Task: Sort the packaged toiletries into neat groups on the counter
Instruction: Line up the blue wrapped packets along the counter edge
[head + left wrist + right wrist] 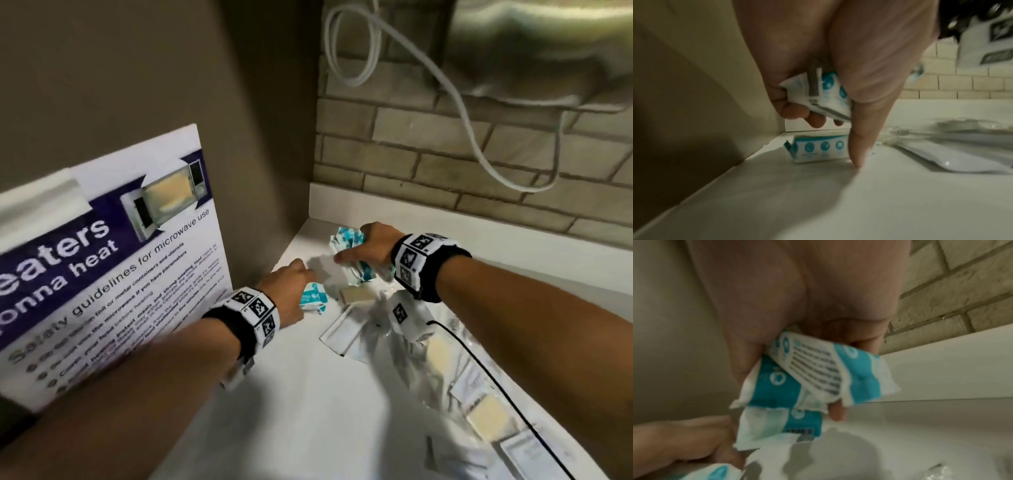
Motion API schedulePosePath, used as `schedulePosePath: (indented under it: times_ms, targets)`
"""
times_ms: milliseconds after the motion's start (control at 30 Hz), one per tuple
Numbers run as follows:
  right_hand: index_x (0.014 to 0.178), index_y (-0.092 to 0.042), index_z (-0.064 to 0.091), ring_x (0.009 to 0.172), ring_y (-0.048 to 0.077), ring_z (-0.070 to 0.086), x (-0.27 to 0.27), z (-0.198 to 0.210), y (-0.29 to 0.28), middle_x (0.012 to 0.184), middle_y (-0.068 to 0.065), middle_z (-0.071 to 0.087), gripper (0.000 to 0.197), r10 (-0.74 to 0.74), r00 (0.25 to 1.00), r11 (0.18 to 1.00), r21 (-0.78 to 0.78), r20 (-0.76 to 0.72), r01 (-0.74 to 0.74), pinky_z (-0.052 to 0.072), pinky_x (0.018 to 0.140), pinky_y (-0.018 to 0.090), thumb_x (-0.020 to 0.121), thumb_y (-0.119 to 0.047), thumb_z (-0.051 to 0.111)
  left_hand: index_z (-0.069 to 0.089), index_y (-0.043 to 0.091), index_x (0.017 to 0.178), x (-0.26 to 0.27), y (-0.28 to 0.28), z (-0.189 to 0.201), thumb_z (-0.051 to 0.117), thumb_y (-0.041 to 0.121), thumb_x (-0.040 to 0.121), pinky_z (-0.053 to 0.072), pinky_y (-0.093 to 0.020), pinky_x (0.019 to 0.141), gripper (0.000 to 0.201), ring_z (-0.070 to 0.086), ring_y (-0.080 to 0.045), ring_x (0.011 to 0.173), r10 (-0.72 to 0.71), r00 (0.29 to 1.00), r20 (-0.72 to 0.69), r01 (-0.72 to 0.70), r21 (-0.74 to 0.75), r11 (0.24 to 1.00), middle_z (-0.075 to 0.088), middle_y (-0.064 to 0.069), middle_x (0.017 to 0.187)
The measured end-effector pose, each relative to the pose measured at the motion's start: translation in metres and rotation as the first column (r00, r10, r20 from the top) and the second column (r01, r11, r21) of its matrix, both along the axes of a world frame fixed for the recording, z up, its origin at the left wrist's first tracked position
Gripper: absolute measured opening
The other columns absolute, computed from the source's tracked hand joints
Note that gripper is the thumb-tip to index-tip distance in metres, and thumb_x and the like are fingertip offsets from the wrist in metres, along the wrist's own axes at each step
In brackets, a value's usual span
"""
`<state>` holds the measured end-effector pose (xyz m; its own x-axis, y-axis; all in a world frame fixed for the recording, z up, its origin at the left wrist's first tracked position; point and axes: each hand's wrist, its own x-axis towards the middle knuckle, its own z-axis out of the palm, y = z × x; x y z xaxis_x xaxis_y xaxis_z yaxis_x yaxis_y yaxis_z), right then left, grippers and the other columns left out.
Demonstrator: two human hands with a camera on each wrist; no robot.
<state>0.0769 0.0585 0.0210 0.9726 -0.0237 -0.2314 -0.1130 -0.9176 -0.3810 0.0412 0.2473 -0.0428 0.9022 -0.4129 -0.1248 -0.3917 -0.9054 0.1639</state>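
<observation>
Nearest on the white table (308, 394), along its right edge, lies a row of clear-wrapped toiletry packets (486, 416); two pale cream soap bars show among them, with flat white sachets between, too blurred for a sure count. Further in, one more small cream soap bar (356, 295) lies alone, its long axis running left to right, beside a flat white sachet (340, 334) angled toward the corner.

The left hand (286, 291) has its fingers (795, 112) curled round one white-and-teal paper sachet (830, 94), thumb pointing down to the table; a second such sachet (822, 148) lies flat just beneath, long axis across the wrist view, one end torn open.

Farthest, near the back corner by the brick wall (445, 161), the right hand (370, 246) grips a crumpled bunch of teal-and-white sachets (807, 378), at least three, fanned and tilted downward
</observation>
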Motion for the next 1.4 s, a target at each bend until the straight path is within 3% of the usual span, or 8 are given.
schedulePosePath:
  times_ms: [133,233,467,667,867,1100,1233,1400]
  targets:
    - [0.106,-0.018,0.057,0.074,0.018,0.056,0.011,-0.01,0.006,0.093,0.002,0.063,0.058,-0.004,1.0,0.999,0.039,0.0,0.004,0.035,0.052,0.022,0.067,-0.056,0.077,0.053,0.029,0.119,-0.006,0.004,-0.003,0.075,0.022,0.071,0.045,-0.026,0.075,0.053,0.059,-0.021,0.097,-0.044,0.987,-0.155,0.039,-0.032,0.999,0.049,0.003,0.113]
    - [0.109,-0.02,0.055,0.085,0.02,0.056,0.006,-0.017,0.008,0.106,0.004,0.063,0.053,0.019,1.0,0.999,0.026,0.0,-0.019,0.039,0.066,0.022,0.072,-0.05,0.077,0.053,0.028,0.129,-0.01,0.004,-0.005,0.074,0.018,0.073,0.046,-0.028,0.09,0.061,0.051,-0.021,0.111,-0.085,0.971,-0.223,0.089,0.009,0.996,0.046,0.0,0.123]
    - [0.147,-0.011,0.032,0.129,0.028,0.049,-0.014,-0.031,0.001,0.145,0.009,0.047,0.095,0.058,0.998,0.998,-0.032,-0.03,-0.059,0.041,0.102,0.032,0.074,-0.055,0.074,0.026,0.027,0.148,-0.01,0.01,-0.003,0.089,0.028,0.058,0.033,-0.037,0.112,0.11,0.022,-0.021,0.136,-0.031,0.992,-0.12,0.039,0.064,0.997,0.023,0.005,0.15]
    - [0.136,-0.011,0.045,0.11,0.025,0.058,-0.026,-0.027,-0.004,0.13,0.009,0.059,0.078,0.062,0.998,0.996,-0.056,-0.017,-0.063,0.044,0.082,0.028,0.076,-0.053,0.073,0.022,0.021,0.155,-0.007,0.005,-0.004,0.083,0.029,0.071,0.021,-0.029,0.119,0.103,0.019,-0.017,0.148,-0.029,0.973,-0.229,0.059,0.124,0.991,0.015,0.002,0.163]
    - [0.138,-0.007,0.044,0.119,0.029,0.055,-0.034,-0.025,-0.003,0.135,0.011,0.056,0.086,0.109,0.993,0.99,-0.088,-0.043,-0.113,0.044,0.096,0.034,0.074,-0.058,0.072,0.05,0.02,0.139,-0.023,0.014,0.005,0.083,0.014,0.068,0.043,-0.028,0.105,0.078,0.052,-0.015,0.122,-0.053,0.969,-0.242,0.071,0.063,0.996,0.043,0.007,0.142]
    - [0.119,-0.007,0.057,0.098,0.027,0.061,-0.045,-0.023,0.011,0.114,0.011,0.066,0.078,0.185,0.979,0.979,-0.067,-0.081,-0.19,0.051,0.09,0.038,0.067,-0.063,0.074,0.063,0.019,0.118,-0.026,0.015,0.022,0.07,0.051,0.082,0.052,-0.03,0.087,0.049,0.064,-0.016,0.102,0.086,0.955,-0.284,-0.128,-0.132,0.983,0.064,0.004,0.117]
    - [0.101,-0.012,0.056,0.083,0.022,0.06,-0.046,-0.021,0.016,0.092,0.004,0.063,0.064,0.169,0.985,0.986,0.011,-0.022,-0.168,0.043,0.059,0.026,0.065,-0.061,0.077,0.039,0.017,0.138,-0.018,0.002,0.023,0.052,0.03,0.099,0.054,-0.033,0.074,0.042,0.067,-0.02,0.084,0.161,0.933,-0.321,-0.304,-0.47,0.828,0.069,-0.008,0.11]
    - [0.127,-0.008,0.052,0.086,0.017,0.058,-0.04,-0.026,0.018,0.103,0.003,0.063,0.092,0.142,0.988,0.981,0.124,0.054,-0.148,0.04,0.067,0.023,0.058,-0.06,0.083,0.041,0.016,0.141,-0.014,-0.009,0.025,0.045,0.009,0.096,0.046,-0.018,0.047,0.046,0.057,-0.008,0.044,0.089,0.874,-0.478,-0.441,-0.7,0.561,0.064,-0.014,0.089]
